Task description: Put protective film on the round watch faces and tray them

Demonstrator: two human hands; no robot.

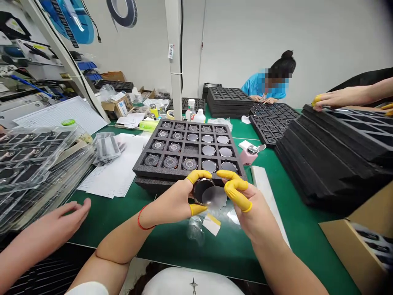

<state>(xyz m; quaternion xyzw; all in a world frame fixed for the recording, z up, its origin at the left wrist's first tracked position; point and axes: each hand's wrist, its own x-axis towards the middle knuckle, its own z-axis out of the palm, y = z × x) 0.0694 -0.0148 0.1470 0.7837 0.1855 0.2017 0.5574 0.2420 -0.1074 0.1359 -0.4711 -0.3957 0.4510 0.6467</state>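
Observation:
A round dark watch case (201, 189) is gripped at its edges between the yellow-covered thumb and finger of my left hand (181, 196). Overlapping its right side is a translucent round film (216, 197), pinched in my right hand (241, 194), whose fingertips also wear yellow covers. Just beyond my hands sits a black foam tray (144, 169) with round watch pieces in its compartments; one compartment (192, 150) in the middle holds no watch. Some pieces show dark backs, others smooth grey faces.
A person's hand (73, 213) extends in at the left beside stacked clear plastic trays (46, 164). Tall black trays (331, 159) stand right, another person's hand (331, 98) on top. A pink bottle (248, 156), film scraps (211, 224) and a white strip (267, 192) lie nearby.

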